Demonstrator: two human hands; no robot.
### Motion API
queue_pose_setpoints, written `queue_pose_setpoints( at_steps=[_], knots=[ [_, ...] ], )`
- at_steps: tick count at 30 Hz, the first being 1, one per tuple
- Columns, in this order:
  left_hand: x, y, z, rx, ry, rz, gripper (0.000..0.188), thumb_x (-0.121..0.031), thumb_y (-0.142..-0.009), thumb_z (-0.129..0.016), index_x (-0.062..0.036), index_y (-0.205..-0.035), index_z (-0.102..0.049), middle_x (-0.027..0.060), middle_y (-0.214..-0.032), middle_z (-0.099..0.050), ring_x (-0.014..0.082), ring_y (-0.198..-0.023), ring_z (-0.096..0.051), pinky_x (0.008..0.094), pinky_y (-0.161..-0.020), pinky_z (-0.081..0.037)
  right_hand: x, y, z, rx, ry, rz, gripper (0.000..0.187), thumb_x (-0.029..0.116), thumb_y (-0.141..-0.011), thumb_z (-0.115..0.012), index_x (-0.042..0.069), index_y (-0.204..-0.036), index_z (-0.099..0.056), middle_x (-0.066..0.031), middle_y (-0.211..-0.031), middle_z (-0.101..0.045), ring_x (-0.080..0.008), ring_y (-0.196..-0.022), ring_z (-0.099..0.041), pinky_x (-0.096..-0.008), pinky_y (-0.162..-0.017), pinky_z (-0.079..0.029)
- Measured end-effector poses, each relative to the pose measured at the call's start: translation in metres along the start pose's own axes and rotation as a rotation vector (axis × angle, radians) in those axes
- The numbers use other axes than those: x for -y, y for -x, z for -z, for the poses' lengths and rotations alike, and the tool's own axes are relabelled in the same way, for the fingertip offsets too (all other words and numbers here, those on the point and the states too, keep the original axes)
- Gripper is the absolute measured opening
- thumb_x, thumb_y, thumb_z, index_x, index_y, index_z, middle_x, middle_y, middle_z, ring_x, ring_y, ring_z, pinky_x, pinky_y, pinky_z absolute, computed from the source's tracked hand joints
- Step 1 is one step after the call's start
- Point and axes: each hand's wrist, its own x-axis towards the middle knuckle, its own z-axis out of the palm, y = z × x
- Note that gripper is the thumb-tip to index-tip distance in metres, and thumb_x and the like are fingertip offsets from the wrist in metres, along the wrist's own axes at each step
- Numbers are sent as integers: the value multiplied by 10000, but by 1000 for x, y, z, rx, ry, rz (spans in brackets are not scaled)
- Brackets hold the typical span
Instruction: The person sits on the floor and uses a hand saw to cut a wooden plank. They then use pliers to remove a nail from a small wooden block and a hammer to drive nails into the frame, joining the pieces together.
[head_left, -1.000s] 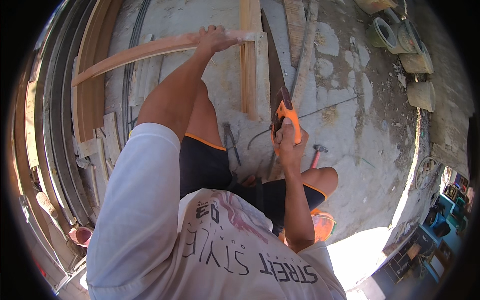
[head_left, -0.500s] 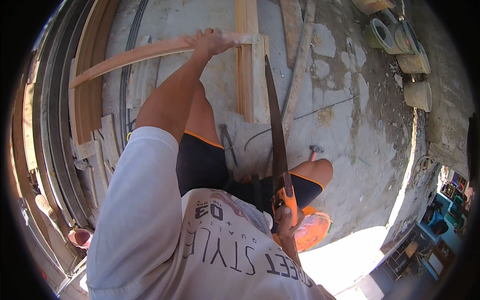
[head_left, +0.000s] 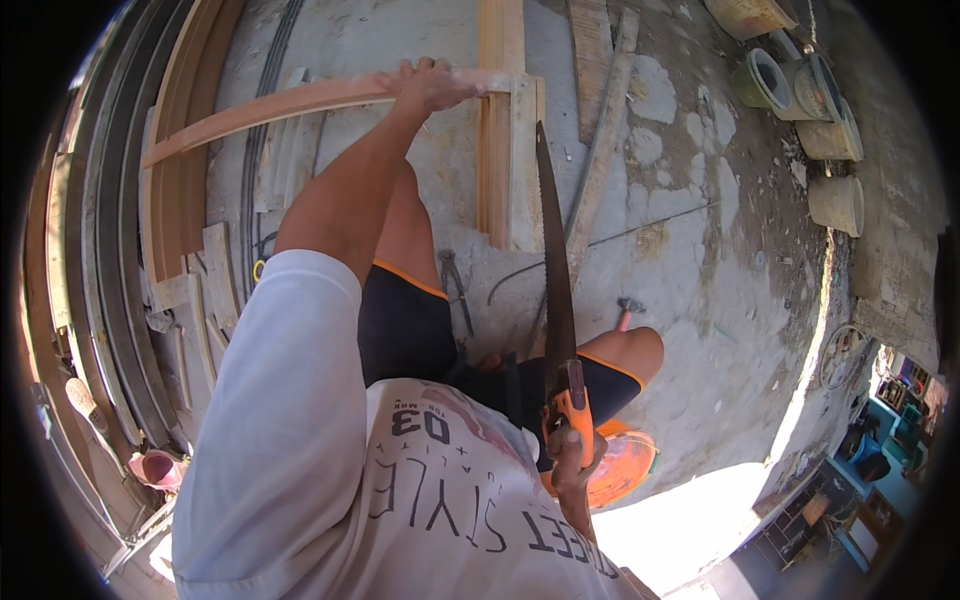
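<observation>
My left hand [head_left: 437,88] presses down on a reddish wooden bar [head_left: 280,108], its fingers curled over it near the bar's right end. That end meets a pale wooden piece [head_left: 524,165], which lies against thicker reddish timber [head_left: 492,170]. In my right hand [head_left: 572,462] is the orange handle of a handsaw [head_left: 558,270], held low beside my thigh. The long dark blade points away from me, toothed edge to the left. Its tip is close to the right side of the pale piece; whether they touch I cannot tell.
A hammer [head_left: 627,310] and pincers [head_left: 456,288] lie on the concrete floor. An orange basin [head_left: 625,468] stands by my right hand. Long boards [head_left: 110,250] are stacked at the left. Several buckets [head_left: 836,205] line the far right, and a loose plank [head_left: 603,140] lies beyond the saw.
The saw has drawn back slightly toward me with my right hand. My left hand keeps its place on the wooden bar. The whole view has shifted a little.
</observation>
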Motion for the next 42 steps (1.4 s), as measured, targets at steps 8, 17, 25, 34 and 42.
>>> queue_pose_setpoints(
  at_steps=[8,17,25,34,42],
  knots=[
    [-12,16,14,8,-63,9,907,-798,-863,-612,-149,-1496,-588,149,-1635,-458,493,-1555,-265,847,-1137,-68,31,-213,-89,74,-263,-129,410,319,-1086,-622,73,-772,-528,38,-610,-482,-48,-524,-445,-248,-471,-342],
    [-9,35,-5,74,78,25,893,-739,-851,-682,-96,-1467,-609,168,-1601,-480,492,-1544,-249,853,-1148,16,20,-184,-96,-49,-140,-53,266,264,-1061,-668,1,-1047,-631,1,-777,-595,-61,-655,-531,-243,-575,-429],
    [-9,13,4,-2,61,-37,889,-737,-845,-702,-87,-1446,-624,183,-1604,-476,540,-1554,-231,853,-1153,10,-1,-196,-95,-122,-38,197,263,220,-1055,-643,-42,-1074,-638,-33,-779,-647,-89,-687,-587,-282,-609,-472],
    [-13,12,14,9,51,-2,881,-711,-843,-716,-92,-1463,-616,165,-1608,-477,493,-1567,-244,837,-1172,-11,23,-199,-93,-95,32,70,264,203,-1046,-658,-59,-1062,-635,-35,-753,-648,-105,-673,-596,-299,-607,-473],
    [-7,19,12,35,59,21,913,-728,-847,-695,-98,-1498,-589,162,-1626,-458,492,-1572,-235,844,-1167,-5,26,-3,1,-148,239,35,370,287,-1044,-656,-79,-1094,-644,-89,-821,-682,-141,-717,-648,-294,-656,-513]
  ],
)
